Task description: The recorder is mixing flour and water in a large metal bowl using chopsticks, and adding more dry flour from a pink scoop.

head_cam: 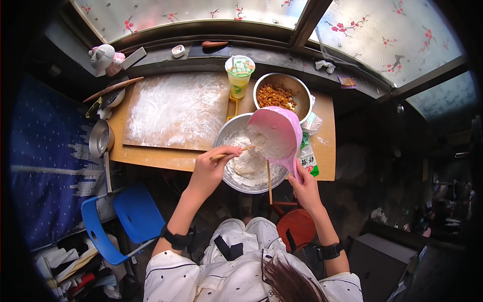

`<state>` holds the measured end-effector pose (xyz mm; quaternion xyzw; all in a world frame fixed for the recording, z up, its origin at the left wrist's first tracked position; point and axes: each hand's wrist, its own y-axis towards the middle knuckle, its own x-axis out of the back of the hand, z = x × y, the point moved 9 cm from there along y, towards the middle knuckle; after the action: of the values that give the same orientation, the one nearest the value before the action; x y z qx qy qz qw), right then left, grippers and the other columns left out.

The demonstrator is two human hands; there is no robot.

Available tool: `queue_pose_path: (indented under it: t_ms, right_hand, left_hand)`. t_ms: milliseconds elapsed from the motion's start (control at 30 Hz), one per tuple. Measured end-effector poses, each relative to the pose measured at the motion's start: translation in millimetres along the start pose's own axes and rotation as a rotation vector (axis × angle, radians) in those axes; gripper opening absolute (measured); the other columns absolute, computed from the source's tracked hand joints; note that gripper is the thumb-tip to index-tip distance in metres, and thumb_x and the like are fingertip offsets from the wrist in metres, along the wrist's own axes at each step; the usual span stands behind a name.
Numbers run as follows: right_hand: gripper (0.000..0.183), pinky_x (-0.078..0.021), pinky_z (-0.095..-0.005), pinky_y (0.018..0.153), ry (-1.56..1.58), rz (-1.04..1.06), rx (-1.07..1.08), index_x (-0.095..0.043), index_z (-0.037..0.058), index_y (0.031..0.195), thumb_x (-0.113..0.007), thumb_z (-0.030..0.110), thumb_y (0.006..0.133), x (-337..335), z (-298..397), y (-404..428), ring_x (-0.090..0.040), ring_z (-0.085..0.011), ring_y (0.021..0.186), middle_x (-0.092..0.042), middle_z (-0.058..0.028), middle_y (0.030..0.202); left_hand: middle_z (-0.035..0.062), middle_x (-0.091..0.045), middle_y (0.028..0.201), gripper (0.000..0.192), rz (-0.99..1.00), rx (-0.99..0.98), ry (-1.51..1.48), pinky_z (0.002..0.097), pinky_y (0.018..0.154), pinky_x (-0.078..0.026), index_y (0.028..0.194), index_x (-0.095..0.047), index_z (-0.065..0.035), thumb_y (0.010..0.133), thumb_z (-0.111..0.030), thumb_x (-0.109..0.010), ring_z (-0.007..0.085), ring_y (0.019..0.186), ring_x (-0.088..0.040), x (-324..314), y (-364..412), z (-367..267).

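My left hand [212,166] grips a wooden chopstick [219,156], its far end at the flour inside a pink plastic scoop [294,124]. By its handle, my right hand [306,185] holds that scoop, tilted over a metal mixing bowl [234,184]. White flour [247,166] and rough, doughy lumps lie in the bowl. A second chopstick [269,181] leans over the bowl's near rim. Part of the bowl's interior is hidden behind the scoop and my left hand.
A flour-dusted wooden board [177,109] lies left of the bowl. Behind stand a lidded drink cup [239,77] and a metal bowl [305,85] of brown chopped filling. A ladle [101,139] overhangs the table's left end. A blue folding chair [137,213] and red stool [296,226] stand below.
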<state>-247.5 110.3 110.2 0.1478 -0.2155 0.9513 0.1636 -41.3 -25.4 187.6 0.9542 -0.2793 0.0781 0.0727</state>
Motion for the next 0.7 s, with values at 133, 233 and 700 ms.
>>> queue_pose_path:
  t_ms: [133, 233, 700]
  right_hand:
    - [0.055, -0.0336, -0.0206, 0.043, -0.005, -0.01, -0.015, -0.037, 0.0081, 0.134, -0.056, 0.007, 0.082, 3, 4, -2, -0.039, -0.0046, 0.048, -0.047, 0.0026, 0.066]
    - [0.056, -0.0404, -0.0247, 0.049, -0.026, -0.008, -0.038, -0.038, 0.0092, 0.133, -0.057, 0.008, 0.08, 3, 2, -2, -0.044, -0.0091, 0.05, -0.051, -0.0047, 0.065]
    - [0.054, -0.0323, -0.0192, 0.041, 0.058, 0.002, -0.018, -0.036, 0.0092, 0.134, -0.054, 0.005, 0.083, 4, -3, 0, -0.039, -0.0031, 0.047, -0.046, 0.003, 0.065]
  left_hand:
    - [0.012, -0.065, 0.094, 0.014, -0.067, -0.059, 0.036, 0.0282, 0.081, -0.048, 0.089, -0.06, 0.0032, 0.08, 0.008, -0.05, 0.0223, 0.093, -0.062, 10, 0, -11]
    - [0.0123, -0.065, 0.093, 0.015, -0.107, -0.148, 0.069, 0.0286, 0.081, -0.048, 0.089, -0.06, 0.0032, 0.08, 0.009, -0.05, 0.0234, 0.093, -0.062, 5, 6, -21]
    - [0.0124, -0.064, 0.093, 0.013, -0.053, -0.075, -0.014, 0.0316, 0.088, -0.046, 0.085, -0.059, 0.004, 0.083, 0.007, -0.047, 0.0249, 0.099, -0.059, -2, 1, -13]
